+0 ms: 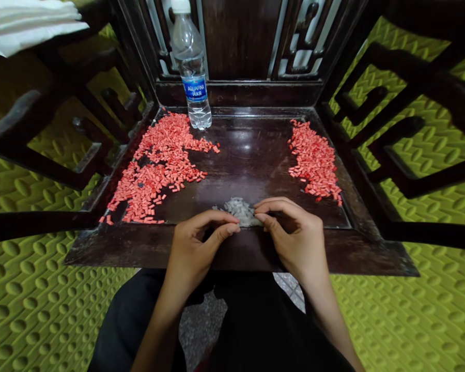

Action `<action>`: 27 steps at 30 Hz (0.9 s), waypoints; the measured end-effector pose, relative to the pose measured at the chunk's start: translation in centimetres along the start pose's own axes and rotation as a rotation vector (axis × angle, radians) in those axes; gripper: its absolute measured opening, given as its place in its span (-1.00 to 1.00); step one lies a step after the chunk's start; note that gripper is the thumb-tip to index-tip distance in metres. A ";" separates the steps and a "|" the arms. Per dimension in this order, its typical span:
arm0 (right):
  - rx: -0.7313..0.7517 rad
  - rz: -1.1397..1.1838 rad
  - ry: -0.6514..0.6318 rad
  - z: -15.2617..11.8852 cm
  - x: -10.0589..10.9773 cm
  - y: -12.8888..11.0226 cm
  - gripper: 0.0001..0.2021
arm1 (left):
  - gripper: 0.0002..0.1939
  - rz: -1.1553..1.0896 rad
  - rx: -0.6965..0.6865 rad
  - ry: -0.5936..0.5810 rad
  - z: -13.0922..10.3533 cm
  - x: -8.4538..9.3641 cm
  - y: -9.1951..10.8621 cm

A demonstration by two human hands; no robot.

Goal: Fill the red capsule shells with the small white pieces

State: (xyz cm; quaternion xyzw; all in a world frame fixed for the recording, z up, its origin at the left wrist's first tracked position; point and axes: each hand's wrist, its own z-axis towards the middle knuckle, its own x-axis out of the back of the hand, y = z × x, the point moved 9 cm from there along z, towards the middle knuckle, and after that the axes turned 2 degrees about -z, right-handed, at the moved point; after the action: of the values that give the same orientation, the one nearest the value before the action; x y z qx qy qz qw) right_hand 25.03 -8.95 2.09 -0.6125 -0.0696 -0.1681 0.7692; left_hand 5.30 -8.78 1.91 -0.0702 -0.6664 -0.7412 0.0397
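Note:
A small heap of whitish translucent bits point(240, 207) lies near the front edge of the dark wooden seat point(251, 170). At the heap's left side is my left hand point(197, 243), thumb and fingertips pinched together. My right hand point(298, 232) pinches at its right side. Whatever sits between either set of fingertips is too small to make out. Many short red tube-like pieces point(166, 150) spread over the seat's left part. Another pile of the same red pieces point(313, 160) lies on the right, apart from my hands.
A capped clear water bottle point(196, 77) with a blue label stands at the back left, beside the red pieces. Carved dark armrests point(395, 129) flank the seat on both sides. White sheets point(31, 26) rest at the upper left. Green textured material point(422, 320) shows around the chair.

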 end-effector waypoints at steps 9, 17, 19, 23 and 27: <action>-0.048 0.071 0.004 -0.1 0.5 0.2 -0.84 | -0.94 -0.012 0.041 0.005 0.0 0.0 -0.1; -0.232 0.231 0.045 -0.5 -0.2 1.8 -0.95 | -0.93 -0.021 0.067 -0.007 0.0 0.1 -0.6; -0.210 0.207 0.052 -0.4 0.0 1.5 -0.95 | -0.93 -0.019 0.065 -0.007 -0.1 0.1 -0.7; -0.089 0.085 0.040 0.0 0.6 0.1 -0.89 | -0.93 0.017 0.052 -0.015 -0.2 -0.2 -0.6; -0.048 0.065 0.023 0.1 0.6 -0.3 -0.84 | -0.92 0.067 0.039 -0.024 -0.2 -0.6 -0.3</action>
State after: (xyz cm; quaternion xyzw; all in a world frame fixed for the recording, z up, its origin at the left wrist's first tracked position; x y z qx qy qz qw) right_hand 25.50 -8.97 2.56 -0.6308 -0.0368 -0.1519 0.7600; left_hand 5.86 -8.93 1.45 -0.1004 -0.6783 -0.7256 0.0578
